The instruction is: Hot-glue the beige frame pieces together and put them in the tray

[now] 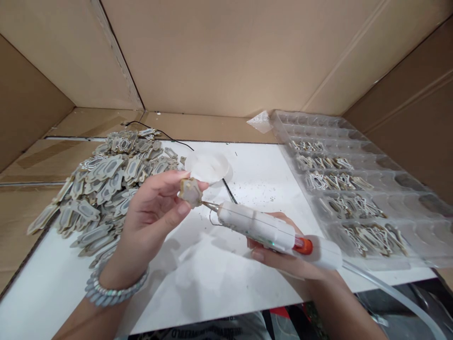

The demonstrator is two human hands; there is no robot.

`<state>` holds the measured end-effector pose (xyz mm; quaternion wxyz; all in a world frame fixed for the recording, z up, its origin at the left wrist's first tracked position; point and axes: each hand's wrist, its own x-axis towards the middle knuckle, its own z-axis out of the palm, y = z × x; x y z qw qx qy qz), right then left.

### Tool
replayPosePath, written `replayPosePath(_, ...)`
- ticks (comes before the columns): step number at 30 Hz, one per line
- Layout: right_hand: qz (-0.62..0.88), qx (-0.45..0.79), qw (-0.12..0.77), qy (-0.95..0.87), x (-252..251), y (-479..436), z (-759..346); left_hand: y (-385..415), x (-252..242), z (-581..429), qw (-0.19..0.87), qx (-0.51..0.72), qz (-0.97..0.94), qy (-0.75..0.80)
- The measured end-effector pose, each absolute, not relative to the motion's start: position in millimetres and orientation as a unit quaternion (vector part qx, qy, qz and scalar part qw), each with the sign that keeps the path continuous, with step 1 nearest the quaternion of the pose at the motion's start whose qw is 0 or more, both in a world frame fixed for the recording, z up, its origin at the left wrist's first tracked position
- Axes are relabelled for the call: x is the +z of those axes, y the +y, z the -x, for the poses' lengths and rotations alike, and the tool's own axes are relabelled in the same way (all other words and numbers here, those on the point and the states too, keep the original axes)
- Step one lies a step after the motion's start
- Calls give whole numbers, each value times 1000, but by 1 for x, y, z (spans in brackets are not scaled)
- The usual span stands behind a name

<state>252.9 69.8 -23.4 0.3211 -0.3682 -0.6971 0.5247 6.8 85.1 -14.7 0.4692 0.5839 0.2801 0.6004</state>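
Piece [190, 191] pinched in left hand [155, 215], glue gun [269, 229] tip touching its lower edge.

Piece is held in the air above the tabletop [212, 274], between thumb and fingertips, just in front of the white dish [207, 166]. Right hand [283, 257] is wrapped around the gun body, hose [389, 293] trailing off right. Pile of pieces [106, 184] sits to the left, clear tray [318, 120] with part-filled rows to the right. Risks as I see them: fingertips sit very close to the nozzle, so a slip could put glue or heat on skin. The grip is light, so tip pressure could twist the piece. Hose drag could pull the tip off line and smear glue.
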Motion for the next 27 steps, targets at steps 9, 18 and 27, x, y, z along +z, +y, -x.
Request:
replayPosePath(9, 365, 512, 303, -717, -21, 72, -254, 87, -16, -6, 473, 598, -593, 260)
replayPosePath(18, 385, 523, 274, -710, -20, 77, -257, 89, -14, -4, 428, 617, -611, 251)
replayPosePath(27, 449, 560, 293, -631, -12, 76, -259, 78, -13, 36, 279, 645, -548, 453)
